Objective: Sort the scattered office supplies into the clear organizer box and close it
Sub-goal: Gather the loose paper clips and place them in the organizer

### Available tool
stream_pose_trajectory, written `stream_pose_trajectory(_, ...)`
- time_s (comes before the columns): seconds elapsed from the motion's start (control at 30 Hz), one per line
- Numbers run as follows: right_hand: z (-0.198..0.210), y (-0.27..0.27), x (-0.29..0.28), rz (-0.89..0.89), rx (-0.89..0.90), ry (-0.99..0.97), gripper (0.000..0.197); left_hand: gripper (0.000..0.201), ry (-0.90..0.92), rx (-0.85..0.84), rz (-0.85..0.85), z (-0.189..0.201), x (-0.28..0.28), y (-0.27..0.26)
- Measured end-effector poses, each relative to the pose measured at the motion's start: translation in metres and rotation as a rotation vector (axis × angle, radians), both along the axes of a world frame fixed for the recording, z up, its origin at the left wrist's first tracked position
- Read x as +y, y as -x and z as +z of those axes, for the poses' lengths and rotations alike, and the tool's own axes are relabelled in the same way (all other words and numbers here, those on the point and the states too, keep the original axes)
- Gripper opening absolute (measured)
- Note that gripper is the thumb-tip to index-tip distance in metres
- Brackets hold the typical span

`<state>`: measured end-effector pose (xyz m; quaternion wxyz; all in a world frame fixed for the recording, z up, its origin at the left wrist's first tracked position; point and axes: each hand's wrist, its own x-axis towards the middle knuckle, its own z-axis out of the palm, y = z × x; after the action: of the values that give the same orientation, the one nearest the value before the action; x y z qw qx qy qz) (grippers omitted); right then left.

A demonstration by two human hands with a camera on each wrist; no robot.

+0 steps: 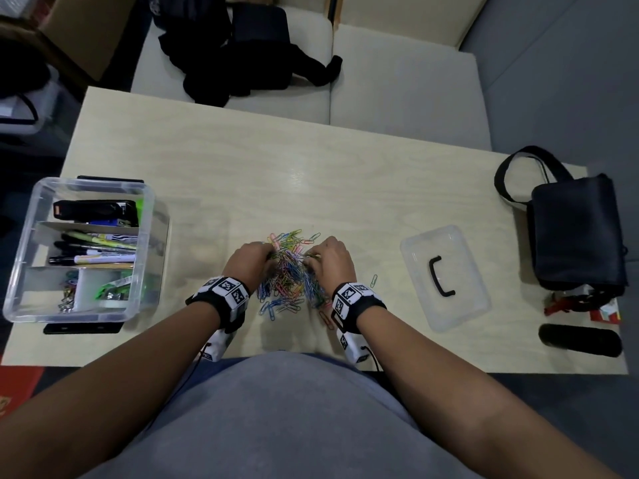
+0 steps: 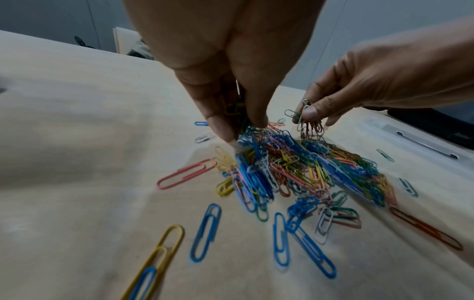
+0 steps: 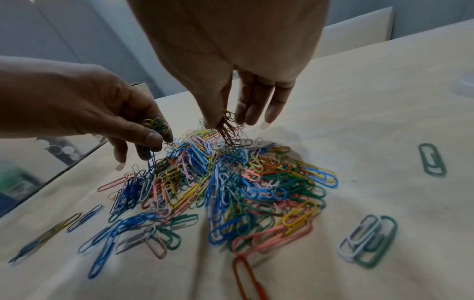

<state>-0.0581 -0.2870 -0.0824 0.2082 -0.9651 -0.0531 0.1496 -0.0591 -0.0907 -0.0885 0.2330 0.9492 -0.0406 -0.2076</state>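
Done so far: the organizer box (image 1: 20,257) at the left of the head view already holds a black stapler (image 1: 95,209) in its top section, pens and markers (image 1: 93,248) in the middle one, and a few clips plus small green-wrapped items in the bottom ones.
Left to do: the big pile of paper clips (image 1: 290,274) sits on the desk (image 1: 311,174) at centre frame, with strays around it; judging by this, you are partway through, and clips and closing remain.
Left hand: your left hand (image 1: 250,261) pinches a small bunch of clips at the pile's left edge.
Right hand: your right hand (image 1: 330,259) pinches a few clips at the pile's upper right, other fingers spread.
Lid: the clear lid (image 1: 446,278) with a black handle lies at the right of the pile, well apart from the box.
Writing: the markers carry print too small to read; your wristbands (image 1: 228,288) show only square black-and-white codes; no brand is legible.
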Motion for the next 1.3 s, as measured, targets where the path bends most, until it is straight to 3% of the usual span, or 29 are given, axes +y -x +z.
stream_pose_trajectory(0.27, 0.011, 0.006, -0.005, -0.052, -0.012, -0.089, 0.019, 0.024, 0.062, -0.05, 0.069, 0.014, 0.005, 0.006)
stream_pose_trajectory(0.67, 0.039, 0.009, 0.008, -0.052, -0.114, -0.164, 0.017, 0.018, 0.148, -0.139, 0.124, 0.052, 0.015, 0.013)
stream_pose_trajectory(1.0, 0.06, 0.01, 0.056, 0.012, -0.179, -0.29, 0.016, 0.014, 0.208, -0.245, 0.203, 0.095, 0.042, 0.019)
stream_pose_trajectory(1.3, 0.083, 0.007, 0.125, 0.137, -0.214, -0.424, 0.015, 0.011, 0.239, -0.342, 0.396, 0.132, 0.095, 0.042)
